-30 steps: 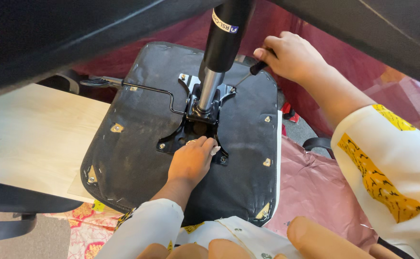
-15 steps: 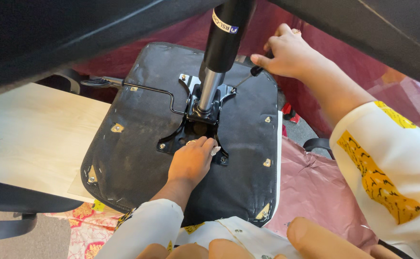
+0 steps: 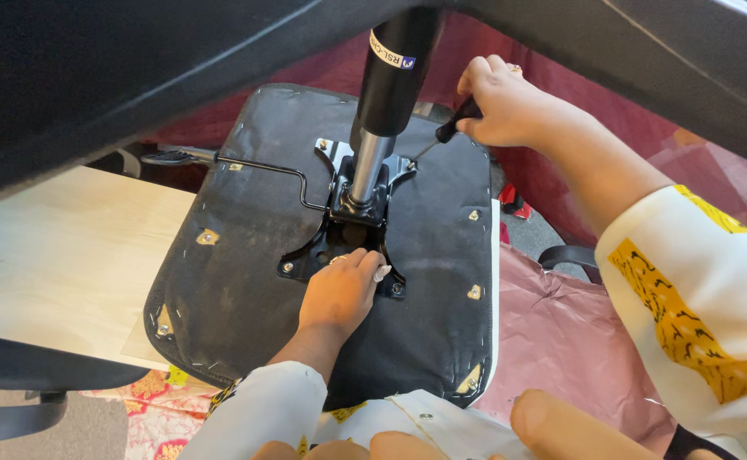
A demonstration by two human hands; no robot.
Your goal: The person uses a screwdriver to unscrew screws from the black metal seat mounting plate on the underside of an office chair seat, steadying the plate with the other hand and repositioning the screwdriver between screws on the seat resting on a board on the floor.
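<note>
An upturned black chair seat (image 3: pixel 245 281) lies in front of me, with a black metal mechanism plate (image 3: pixel 348 234) bolted at its middle. A gas-lift column (image 3: pixel 386 94), black above and silver below, rises from the plate. My left hand (image 3: pixel 339 294) presses flat on the near edge of the plate, fingers together, holding nothing. My right hand (image 3: pixel 501 102) grips the black handle of a screwdriver (image 3: pixel 446 135). The screwdriver's thin shaft slants down-left toward the plate's far right corner. A bent black lever rod (image 3: pixel 254 166) runs left from the plate.
The seat rests partly on a pale wooden board (image 3: pixel 58 255) at the left. Pink plastic sheeting (image 3: pixel 561 332) lies at the right. Black chair base arms (image 3: pixel 92 77) cross overhead. A patterned cloth (image 3: pixel 156 409) shows at the bottom left. My knees (image 3: pixel 552 426) are at the bottom.
My right hand has shifted slightly and turned on the screwdriver handle, which now angles further down toward the plate. My left hand stays pressed on the plate.
</note>
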